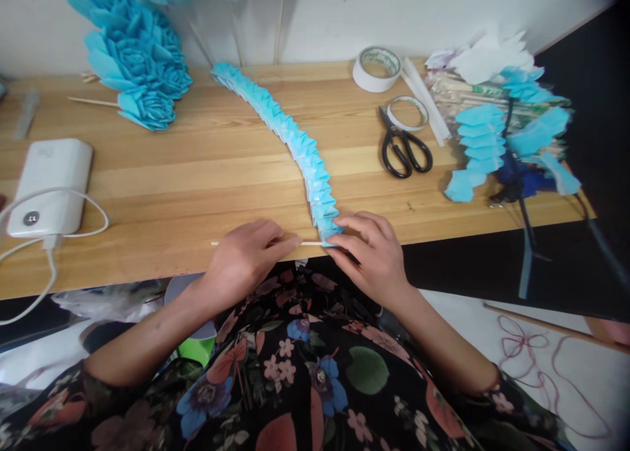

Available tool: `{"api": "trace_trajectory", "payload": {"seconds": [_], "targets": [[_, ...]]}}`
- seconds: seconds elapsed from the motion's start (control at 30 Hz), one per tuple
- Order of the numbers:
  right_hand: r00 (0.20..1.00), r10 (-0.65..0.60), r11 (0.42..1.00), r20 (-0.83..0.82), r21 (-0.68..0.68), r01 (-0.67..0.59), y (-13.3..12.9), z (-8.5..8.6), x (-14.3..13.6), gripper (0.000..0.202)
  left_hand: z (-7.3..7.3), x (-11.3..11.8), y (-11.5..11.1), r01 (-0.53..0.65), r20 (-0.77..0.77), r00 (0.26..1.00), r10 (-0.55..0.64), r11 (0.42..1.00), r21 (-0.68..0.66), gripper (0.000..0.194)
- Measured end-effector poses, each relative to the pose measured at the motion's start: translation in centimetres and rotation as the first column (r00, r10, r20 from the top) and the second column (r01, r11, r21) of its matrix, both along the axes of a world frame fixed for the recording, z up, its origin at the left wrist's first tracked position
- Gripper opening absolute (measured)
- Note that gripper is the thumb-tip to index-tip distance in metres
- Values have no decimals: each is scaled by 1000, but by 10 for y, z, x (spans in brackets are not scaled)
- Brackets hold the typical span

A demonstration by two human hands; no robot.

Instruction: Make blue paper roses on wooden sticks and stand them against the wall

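A long pleated strip of blue paper (pixel 295 139) curves across the wooden table from the back down to its front edge. My left hand (pixel 249 254) is closed on a thin wooden stick (pixel 312 243), which lies level along the table's front edge and pokes out on both sides of the hand. At the stick's right end, my right hand (pixel 369 254) pinches the near end of the blue strip, with thumb and fingers at the paper where it meets the stick.
Black scissors (pixel 406 150) and tape rolls (pixel 377 69) lie at the back right, near piled blue pieces (pixel 480 142) and sticks. Blue paper flowers (pixel 142 64) stand back left. A white power bank (pixel 52 185) with a cable lies at left.
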State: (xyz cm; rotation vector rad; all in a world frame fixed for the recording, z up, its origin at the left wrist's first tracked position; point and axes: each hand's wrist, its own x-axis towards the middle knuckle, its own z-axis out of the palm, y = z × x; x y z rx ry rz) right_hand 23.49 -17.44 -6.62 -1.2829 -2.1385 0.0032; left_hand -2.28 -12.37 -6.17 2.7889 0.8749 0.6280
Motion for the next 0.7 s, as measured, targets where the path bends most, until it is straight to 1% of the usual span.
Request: {"api": "trace_trajectory", "payload": {"seconds": [0.17, 0.37, 0.57, 0.7], "targets": [[1000, 14, 999, -21, -45, -14, 3, 1, -2, 7, 2, 0, 0, 10, 31, 999, -10, 1000, 23, 24], [999, 11, 998, -48, -68, -14, 8, 3, -4, 6, 7, -1, 2, 55, 39, 998, -55, 998, -2, 21], [998, 18, 997, -59, -68, -22, 9, 1, -6, 9, 6, -2, 2, 41, -3, 999, -42, 999, -4, 23], [994, 23, 996, -106, -81, -32, 8, 1, -2, 17, 5, -2, 2, 17, -12, 1000, -17, 1000, -13, 24]]}}
